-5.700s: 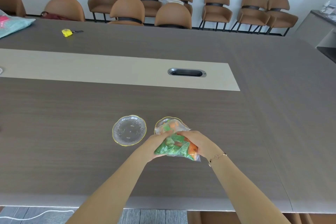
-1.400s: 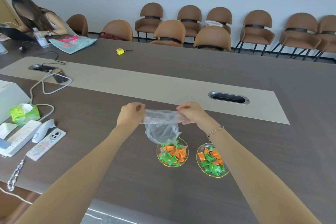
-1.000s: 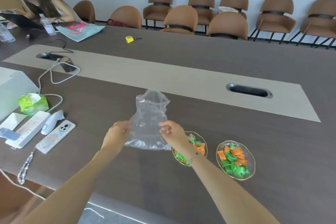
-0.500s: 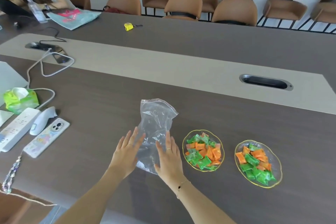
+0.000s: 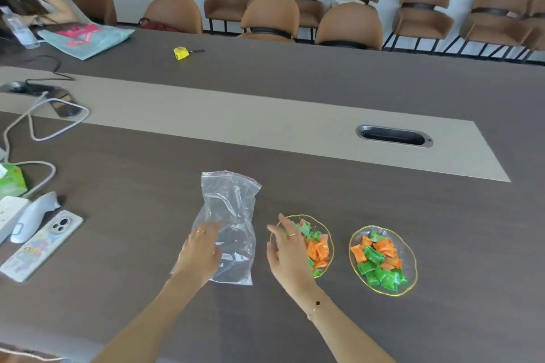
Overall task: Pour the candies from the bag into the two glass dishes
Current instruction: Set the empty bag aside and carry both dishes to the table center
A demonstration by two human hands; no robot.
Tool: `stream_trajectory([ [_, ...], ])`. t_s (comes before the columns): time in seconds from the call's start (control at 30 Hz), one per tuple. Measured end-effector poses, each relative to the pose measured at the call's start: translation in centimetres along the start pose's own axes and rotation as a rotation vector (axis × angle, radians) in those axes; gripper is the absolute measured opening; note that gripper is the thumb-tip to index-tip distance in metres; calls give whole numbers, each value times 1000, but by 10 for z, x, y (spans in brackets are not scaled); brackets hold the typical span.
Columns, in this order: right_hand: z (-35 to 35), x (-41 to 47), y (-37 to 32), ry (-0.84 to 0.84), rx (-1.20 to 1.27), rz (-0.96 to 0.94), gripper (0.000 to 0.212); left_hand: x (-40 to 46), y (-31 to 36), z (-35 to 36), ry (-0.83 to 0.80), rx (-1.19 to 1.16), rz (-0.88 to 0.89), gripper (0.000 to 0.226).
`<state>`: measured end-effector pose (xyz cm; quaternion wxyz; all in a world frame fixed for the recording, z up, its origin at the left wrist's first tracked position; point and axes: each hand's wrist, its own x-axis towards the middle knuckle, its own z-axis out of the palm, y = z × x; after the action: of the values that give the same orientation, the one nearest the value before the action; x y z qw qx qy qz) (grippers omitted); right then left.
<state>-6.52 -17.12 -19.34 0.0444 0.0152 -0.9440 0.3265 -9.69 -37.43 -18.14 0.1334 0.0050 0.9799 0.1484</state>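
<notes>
The clear plastic bag (image 5: 228, 212) lies flat and empty on the dark table. My left hand (image 5: 200, 253) rests open on its lower left corner. My right hand (image 5: 287, 253) hovers open to the right of the bag, over the left side of the left glass dish (image 5: 327, 233), hiding part of it. Both gold-rimmed dishes hold orange and green wrapped candies (image 5: 317, 249). The right glass dish (image 5: 411, 262) sits apart, farther right, fully in view.
At the left edge lie a phone (image 5: 41, 244), a white device (image 5: 34, 215), a power strip, a green tissue pack (image 5: 10, 183) and cables. A cable port (image 5: 393, 135) sits in the beige strip. A yellow tape measure (image 5: 180, 53), a teal bag and a seated person are far left.
The bag was emptied over the dishes, then laid flat on the table. Since half a second ago my right hand has left the bag and moved right over the left dish.
</notes>
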Motion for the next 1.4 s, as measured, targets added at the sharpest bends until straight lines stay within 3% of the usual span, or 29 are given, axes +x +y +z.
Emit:
stream_trajectory([
  [0.13, -79, -32, 76, 250, 92, 474, 31, -12, 45, 7, -109, -449, -216, 46],
  [0.23, -116, -61, 137, 242, 84, 767, 33, -24, 71, 28, -154, -575, -302, 40],
  [0.37, -137, -82, 184, 162, 32, 910, 33, -13, 85, 63, -193, -748, -422, 44],
  [0.43, -141, -82, 191, 149, 141, 965, 37, -3, 92, 74, -180, -846, -485, 46],
  [0.5, -141, -79, 195, 131, 254, 1027, 27, -2, 106, 76, -172, -894, -502, 42],
  [0.6, -136, -75, 202, 88, 330, 1040, 21, 0, 116, 81, -202, -977, -554, 15],
  [0.77, -138, -75, 206, 94, 516, 1079, 14, 5, 118, 98, -212, -1147, -663, 9],
  [0.87, -140, -70, 208, 87, 509, 1064, 17, 6, 123, 99, -145, -1062, -643, 6],
  [1.0, -151, -49, 204, 95, 514, 1052, 17, 15, 137, 83, -124, -1002, -645, 3],
  [1.1, -164, -21, 204, 106, 536, 1039, 19, 35, 151, 60, -120, -995, -630, 14],
  [1.4, -189, 115, 219, 175, 609, 1052, 24, 178, 189, -5, -152, -1041, -549, 21],
])
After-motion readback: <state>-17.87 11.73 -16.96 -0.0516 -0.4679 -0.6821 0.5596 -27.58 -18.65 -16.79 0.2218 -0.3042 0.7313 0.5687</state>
